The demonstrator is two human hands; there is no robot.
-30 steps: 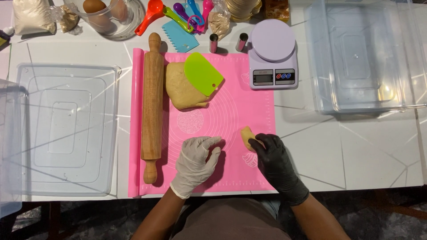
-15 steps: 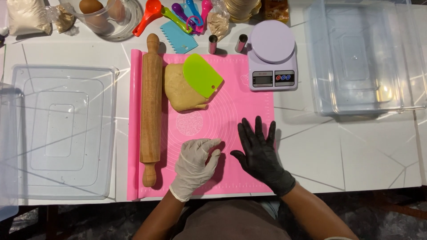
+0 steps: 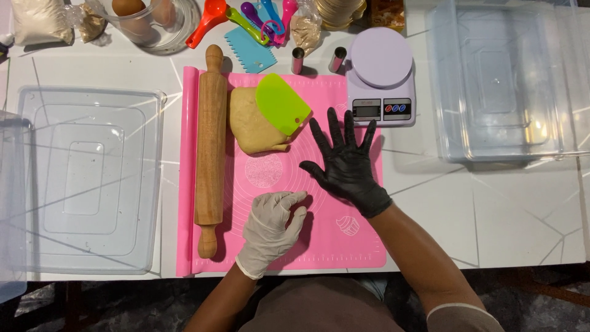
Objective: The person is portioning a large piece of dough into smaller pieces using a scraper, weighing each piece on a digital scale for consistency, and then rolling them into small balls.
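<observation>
Reaching with right hand [image 3: 348, 166] fingers spread, left hand [image 3: 270, 229] fingers curled, perhaps hiding dough; could knock scraper [image 3: 281, 104] off dough [image 3: 249, 123].

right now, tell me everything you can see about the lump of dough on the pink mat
The dough is a tan, smooth-looking lump with rounded edges, lying on the upper part of the pink mat. A lime green scraper rests tilted across its right side, hiding that part. Its left edge lies close beside the wooden rolling pin; whether they touch is unclear. Neither hand touches it: the black-gloved right hand is spread open just to its right.
</observation>
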